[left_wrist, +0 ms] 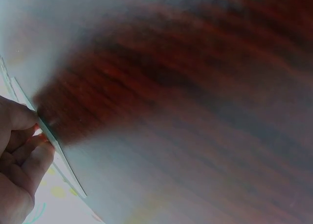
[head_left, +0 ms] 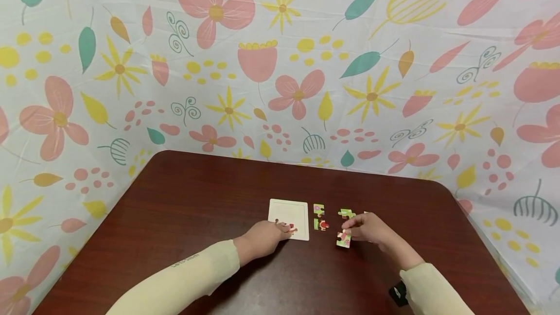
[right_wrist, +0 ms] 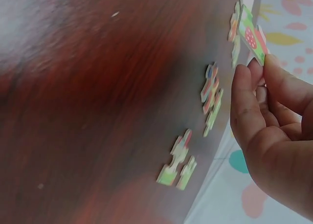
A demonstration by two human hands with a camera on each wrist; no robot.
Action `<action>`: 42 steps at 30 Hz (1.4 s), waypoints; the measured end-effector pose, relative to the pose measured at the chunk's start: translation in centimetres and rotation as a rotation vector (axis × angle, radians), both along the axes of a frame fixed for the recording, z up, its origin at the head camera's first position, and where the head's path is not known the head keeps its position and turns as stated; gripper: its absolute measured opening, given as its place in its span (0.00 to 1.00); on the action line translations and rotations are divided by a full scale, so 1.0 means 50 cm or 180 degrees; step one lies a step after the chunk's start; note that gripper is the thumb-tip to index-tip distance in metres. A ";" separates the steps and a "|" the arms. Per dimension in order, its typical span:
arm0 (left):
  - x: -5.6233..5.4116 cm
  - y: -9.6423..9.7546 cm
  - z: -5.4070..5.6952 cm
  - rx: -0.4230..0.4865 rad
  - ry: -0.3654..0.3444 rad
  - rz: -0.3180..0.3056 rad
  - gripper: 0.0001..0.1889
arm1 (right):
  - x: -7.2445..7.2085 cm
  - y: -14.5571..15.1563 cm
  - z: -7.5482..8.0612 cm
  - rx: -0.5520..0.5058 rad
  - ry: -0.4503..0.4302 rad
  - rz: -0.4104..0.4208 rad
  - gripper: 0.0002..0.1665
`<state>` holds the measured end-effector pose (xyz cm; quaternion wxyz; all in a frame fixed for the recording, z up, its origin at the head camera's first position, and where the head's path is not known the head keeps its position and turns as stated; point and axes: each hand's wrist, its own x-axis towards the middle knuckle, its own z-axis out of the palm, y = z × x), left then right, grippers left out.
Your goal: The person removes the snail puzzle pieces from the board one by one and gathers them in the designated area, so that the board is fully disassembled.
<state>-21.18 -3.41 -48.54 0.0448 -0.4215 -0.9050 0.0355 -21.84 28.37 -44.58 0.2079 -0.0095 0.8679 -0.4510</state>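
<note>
A square, cream puzzle tray [head_left: 288, 208] lies flat on the dark brown table. My left hand [head_left: 264, 238] is at its near left part, and in the left wrist view the thumb and curled fingers [left_wrist: 39, 160] hold the tray's edge. Some red shows beside these fingertips; whether it is print or a piece, I cannot tell. My right hand [head_left: 369, 230] pinches a jigsaw piece [head_left: 343, 239] by its edge between thumb and fingers. The right wrist view shows this piece [right_wrist: 252, 38], green with a red, dotted shape, tilted up and above the table.
Two jigsaw pieces, one pink-and-green [head_left: 319, 209] and one with red [head_left: 321, 225], lie right of the tray. Another green piece [head_left: 346, 213] lies behind my right hand, which partly hides others. A flowered cloth [head_left: 280, 86] hangs behind the wooden table [head_left: 210, 193].
</note>
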 end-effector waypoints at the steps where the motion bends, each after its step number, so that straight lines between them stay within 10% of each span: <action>1: 0.000 0.000 0.000 0.0008 -0.0009 0.0002 0.22 | 0.001 0.003 -0.001 0.0003 0.0003 -0.0006 0.12; 42: 0.002 0.004 0.000 -0.0065 -0.0070 0.0062 0.22 | 0.040 0.157 -0.029 0.0107 -0.0184 0.0253 0.16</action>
